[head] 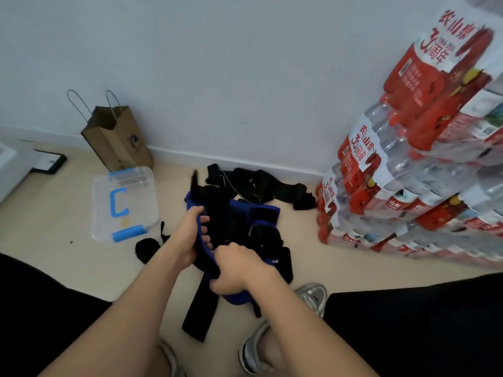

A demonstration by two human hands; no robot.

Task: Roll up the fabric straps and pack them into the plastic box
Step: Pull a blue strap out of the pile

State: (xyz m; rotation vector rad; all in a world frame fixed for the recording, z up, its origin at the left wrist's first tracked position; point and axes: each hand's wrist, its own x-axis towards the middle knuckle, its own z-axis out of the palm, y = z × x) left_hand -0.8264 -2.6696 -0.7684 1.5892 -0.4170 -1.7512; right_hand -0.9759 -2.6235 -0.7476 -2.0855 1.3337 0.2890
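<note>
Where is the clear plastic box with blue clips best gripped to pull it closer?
Probably by the blue C-shaped handle on top of the clear plastic box, coming from above: the box sits flat, top up, with the handle lying at its middle. The left hand is nearer, but both it and the right hand grip the blue-edged black fabric strap.

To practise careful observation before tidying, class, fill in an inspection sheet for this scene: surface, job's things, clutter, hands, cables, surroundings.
Surface: beige floor.
Job's things: blue strap in hand; black straps piled beyond it; rolled strap beside plastic box, lid apparently on.
Clutter: paper bag.
Hands: left hand and right hand both grip the blue strap.
Cables: nothing seen.
Surroundings: white wall, stacked water-bottle packs.
</note>
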